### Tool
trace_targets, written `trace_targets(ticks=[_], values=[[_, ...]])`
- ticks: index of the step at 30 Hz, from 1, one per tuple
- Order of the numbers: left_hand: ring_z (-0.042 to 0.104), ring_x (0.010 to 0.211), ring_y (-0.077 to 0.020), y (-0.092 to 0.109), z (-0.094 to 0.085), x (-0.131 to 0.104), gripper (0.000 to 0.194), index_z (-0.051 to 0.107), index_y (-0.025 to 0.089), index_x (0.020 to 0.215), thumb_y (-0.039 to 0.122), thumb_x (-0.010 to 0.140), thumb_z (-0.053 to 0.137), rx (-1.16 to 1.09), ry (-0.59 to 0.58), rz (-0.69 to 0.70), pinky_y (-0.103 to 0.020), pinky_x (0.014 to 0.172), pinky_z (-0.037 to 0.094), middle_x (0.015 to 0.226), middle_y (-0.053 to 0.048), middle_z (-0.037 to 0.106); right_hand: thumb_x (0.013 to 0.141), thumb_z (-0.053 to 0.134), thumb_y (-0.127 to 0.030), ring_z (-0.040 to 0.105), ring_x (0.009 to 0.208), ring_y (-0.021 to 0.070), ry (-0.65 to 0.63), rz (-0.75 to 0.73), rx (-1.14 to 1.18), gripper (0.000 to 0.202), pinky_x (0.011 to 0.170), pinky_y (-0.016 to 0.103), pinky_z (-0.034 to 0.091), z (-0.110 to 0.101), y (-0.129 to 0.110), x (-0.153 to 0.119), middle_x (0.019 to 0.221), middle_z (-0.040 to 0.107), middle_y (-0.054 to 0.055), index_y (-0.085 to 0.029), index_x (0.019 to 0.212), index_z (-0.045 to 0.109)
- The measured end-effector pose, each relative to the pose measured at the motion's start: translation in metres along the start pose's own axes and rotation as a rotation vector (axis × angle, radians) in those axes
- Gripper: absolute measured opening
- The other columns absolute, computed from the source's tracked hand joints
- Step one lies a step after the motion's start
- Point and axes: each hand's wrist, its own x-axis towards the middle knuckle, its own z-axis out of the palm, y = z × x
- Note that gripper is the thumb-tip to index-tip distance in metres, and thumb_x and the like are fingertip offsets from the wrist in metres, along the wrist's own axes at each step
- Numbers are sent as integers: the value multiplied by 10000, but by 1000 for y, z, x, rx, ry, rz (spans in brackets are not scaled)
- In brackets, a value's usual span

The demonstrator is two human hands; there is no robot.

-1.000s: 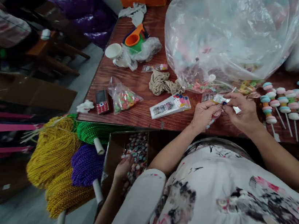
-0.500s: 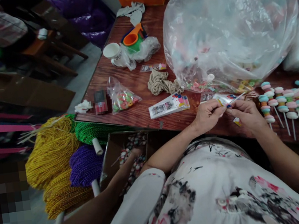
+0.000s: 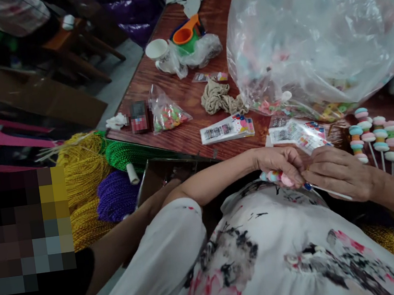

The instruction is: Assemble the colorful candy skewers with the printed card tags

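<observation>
My left hand (image 3: 281, 163) is closed round a pastel candy skewer (image 3: 286, 180), whose pink and blue pieces show below the fingers. My right hand (image 3: 341, 172) is closed on its white stick (image 3: 333, 192), which slants down to the right. A small blue bit shows between the two hands. Behind them, printed clear packets (image 3: 297, 135) lie fanned on the table. More candy skewers (image 3: 393, 136) lie in a row right of my hands. Another stack of printed packets (image 3: 227, 128) rests to the left.
A large clear bag (image 3: 312, 30) covers the table's back right. A small candy bag (image 3: 168, 114), crumpled cloth (image 3: 217, 97), cup (image 3: 157, 51) and orange scoop (image 3: 184, 34) stand left. Another person's arm (image 3: 124, 254) reaches toward a box beside coiled cords (image 3: 84, 172).
My hands have come down nearer my lap, now with a candy skewer in them. The view has shifted, and the fanned packets behind my hands show more fully.
</observation>
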Motion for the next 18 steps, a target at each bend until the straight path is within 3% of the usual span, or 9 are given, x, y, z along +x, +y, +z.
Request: trace_targets(ticks=[5,7,9,11,14,15,16,18], values=[[575,527,-138,13,-12,-1,328,717,116,617,348,481,903,239,-125,-4,-252,495,476,582,-47,660,919,459,-105,597,875,185,-65,-113,-218,192,831,408,473,0,-7,18,848,678,68,-165,882,637],[587,558,-158,23,-22,-10,357,724,125,652,421,521,876,382,-170,-64,-278,539,483,594,-42,654,891,497,-70,597,946,196,-108,-99,-329,174,825,413,444,1,-13,24,913,692,68,-170,834,627],[579,563,-159,37,-24,-24,384,735,136,710,506,627,797,609,-152,-141,-280,549,465,600,-35,641,869,532,-71,587,884,186,-133,-42,-376,150,792,400,415,4,-16,26,850,681,45,-175,790,608],[570,602,-155,51,-11,-38,375,735,145,759,518,729,713,981,44,-109,-274,568,435,629,-33,631,867,528,-94,532,726,156,-150,40,-385,153,744,371,386,11,-10,25,699,620,10,-181,759,590],[575,855,-221,55,33,-46,269,702,116,872,335,892,548,1706,670,172,-337,704,424,855,-103,651,872,494,-179,426,596,145,-72,292,-326,186,649,333,340,16,13,20,594,531,2,-194,696,554],[563,927,-248,49,46,-44,277,686,108,934,228,934,436,1885,800,240,-370,738,416,932,-131,648,866,492,-225,407,577,142,-3,437,-248,198,611,321,321,15,21,20,581,507,2,-198,675,536],[551,982,-265,41,55,-39,317,670,119,1006,164,942,363,2000,799,299,-393,757,410,1011,-142,641,863,484,-241,394,564,136,88,614,-147,204,582,308,304,13,26,20,570,480,-5,-202,666,521],[548,993,-269,23,54,-26,264,673,136,934,187,927,414,1986,730,332,-384,753,422,1030,-143,627,868,465,-242,384,554,121,302,920,97,201,552,283,291,8,28,26,576,442,-22,-204,676,509]])
